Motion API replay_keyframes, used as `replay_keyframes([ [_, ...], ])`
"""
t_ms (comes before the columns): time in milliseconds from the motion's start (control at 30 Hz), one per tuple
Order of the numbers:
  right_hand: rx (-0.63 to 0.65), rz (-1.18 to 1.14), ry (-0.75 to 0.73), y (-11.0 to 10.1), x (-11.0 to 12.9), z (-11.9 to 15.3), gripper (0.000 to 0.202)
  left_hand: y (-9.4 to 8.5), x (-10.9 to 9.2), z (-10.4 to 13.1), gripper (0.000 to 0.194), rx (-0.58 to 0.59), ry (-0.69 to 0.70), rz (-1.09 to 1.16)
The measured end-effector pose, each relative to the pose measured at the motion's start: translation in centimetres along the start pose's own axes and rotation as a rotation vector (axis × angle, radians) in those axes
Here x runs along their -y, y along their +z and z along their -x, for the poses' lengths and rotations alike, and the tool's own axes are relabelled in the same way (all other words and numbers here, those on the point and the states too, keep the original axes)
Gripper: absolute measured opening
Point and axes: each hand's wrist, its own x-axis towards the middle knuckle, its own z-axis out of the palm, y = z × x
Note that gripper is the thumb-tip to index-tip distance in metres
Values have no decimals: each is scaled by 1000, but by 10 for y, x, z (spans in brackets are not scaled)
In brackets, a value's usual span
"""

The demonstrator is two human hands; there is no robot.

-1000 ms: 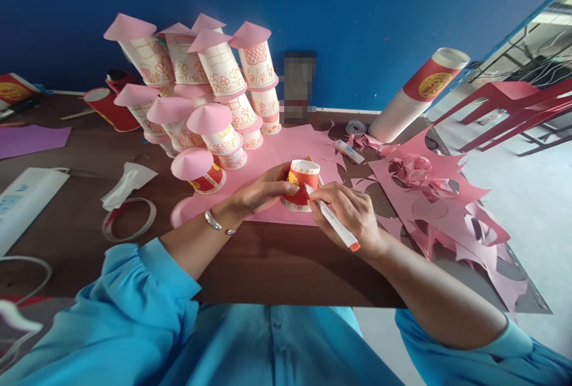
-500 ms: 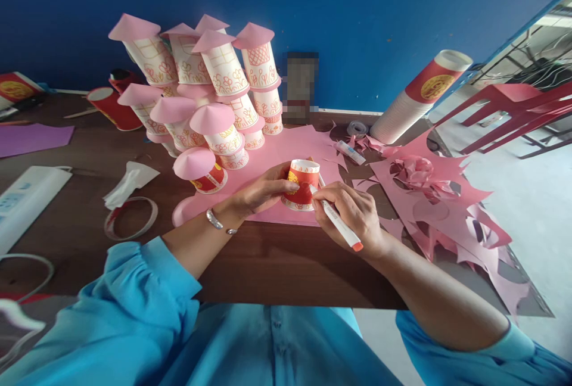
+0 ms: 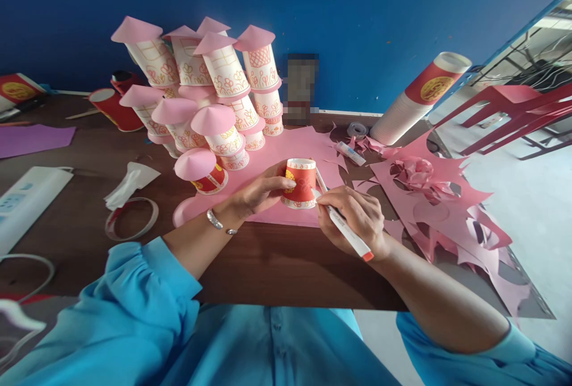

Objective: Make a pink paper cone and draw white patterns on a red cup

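My left hand (image 3: pixel 263 189) grips a red and white paper cup (image 3: pixel 306 182) from its left side, thumb across the front. Small drawn marks run along the cup's white bands at top and bottom. In my right hand (image 3: pixel 353 216) is a white marker (image 3: pixel 348 232) with an orange-red end, held like a pen. Its front end is close to the cup's lower right side; whether it touches I cannot tell. Beneath them lies a pink sheet (image 3: pixel 297 143). Left of my hands, paper-cup towers (image 3: pixel 226 73) with pink cone tops carry drawn flowers and windows.
A tall stack of cups (image 3: pixel 409 103) leans at the back right. Pink paper scraps (image 3: pixel 447 207) cover the right side, near a glue stick (image 3: pixel 351 153) and a tape roll (image 3: pixel 357 130). A larger tape roll (image 3: pixel 152 213), a white box (image 3: pixel 31 201) and purple paper (image 3: pixel 36 140) lie left.
My right hand with the marker has shifted slightly right and down, away from the cup's front. The cup has moved a little left and stands more upright in my left hand.
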Motion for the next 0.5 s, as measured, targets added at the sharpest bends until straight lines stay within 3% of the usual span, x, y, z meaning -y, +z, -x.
replay_keyframes([
  [500, 27, -9, -8, 3, 1, 2, 14, -4, 2, -6, 37, -59, 12, 223],
])
